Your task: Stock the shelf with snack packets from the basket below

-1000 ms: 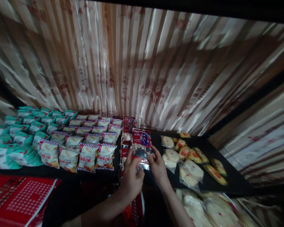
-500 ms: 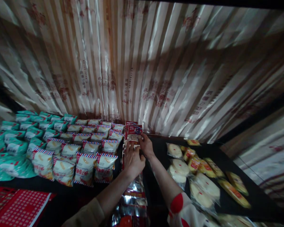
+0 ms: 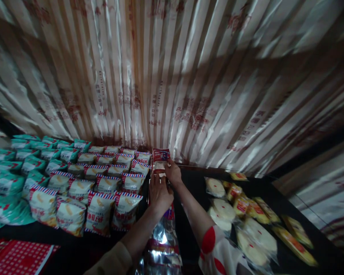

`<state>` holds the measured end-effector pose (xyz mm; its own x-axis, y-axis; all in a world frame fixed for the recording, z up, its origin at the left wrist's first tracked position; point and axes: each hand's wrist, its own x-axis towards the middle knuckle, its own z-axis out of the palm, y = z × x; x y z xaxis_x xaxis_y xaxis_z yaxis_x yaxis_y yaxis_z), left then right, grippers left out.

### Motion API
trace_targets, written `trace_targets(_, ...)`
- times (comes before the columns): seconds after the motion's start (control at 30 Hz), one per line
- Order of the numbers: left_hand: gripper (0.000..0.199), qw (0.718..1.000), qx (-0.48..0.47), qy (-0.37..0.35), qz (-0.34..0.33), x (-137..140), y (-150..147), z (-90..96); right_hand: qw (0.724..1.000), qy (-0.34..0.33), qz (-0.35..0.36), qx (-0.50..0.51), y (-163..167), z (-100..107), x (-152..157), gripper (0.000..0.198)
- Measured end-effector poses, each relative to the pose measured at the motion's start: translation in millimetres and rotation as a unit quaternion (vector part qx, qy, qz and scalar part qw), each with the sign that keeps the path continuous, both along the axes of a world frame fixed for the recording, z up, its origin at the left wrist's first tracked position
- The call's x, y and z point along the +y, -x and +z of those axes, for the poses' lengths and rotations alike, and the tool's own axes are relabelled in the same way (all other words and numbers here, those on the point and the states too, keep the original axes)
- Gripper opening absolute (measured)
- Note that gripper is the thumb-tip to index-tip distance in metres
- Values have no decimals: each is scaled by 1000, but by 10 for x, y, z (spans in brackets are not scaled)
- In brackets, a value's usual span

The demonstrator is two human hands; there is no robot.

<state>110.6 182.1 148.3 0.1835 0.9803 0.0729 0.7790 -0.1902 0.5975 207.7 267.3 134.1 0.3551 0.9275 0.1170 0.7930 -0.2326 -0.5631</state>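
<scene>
A red flat snack packet (image 3: 161,156) with a blue print lies at the far end of a narrow row, close to the curtain. My right hand (image 3: 173,173) pinches its right edge between thumb and fingers. Just below it, my left hand (image 3: 161,194) rests with fingers stretched forward at the packet's near edge; nothing shows in its grip. Shiny silver packets (image 3: 164,233) continue the row toward me, partly under my left wrist and forearm.
Left of the row stand white chip bags (image 3: 100,212) and teal bags (image 3: 10,183). Round pale flatbreads in clear wrap (image 3: 256,238) and yellow packets (image 3: 294,244) lie right on the black tabletop (image 3: 189,214). A striped curtain (image 3: 172,76) hangs behind; a red checked item (image 3: 25,256) is lower left.
The red packet now lies in line with the row's far end, covering the one behind it. Both hands have shifted slightly left with it, and the view has moved a little.
</scene>
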Motion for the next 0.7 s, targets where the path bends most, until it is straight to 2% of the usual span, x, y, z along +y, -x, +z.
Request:
trace_targets(0.5,53,1000,-26,7,14,167,-27,-106,998,15,21,-56,62,-7,22,36)
trace_targets(0.7,52,999,-36,-3,24,247,-47,-136,998,-14,28,-51,35,-107,69,29)
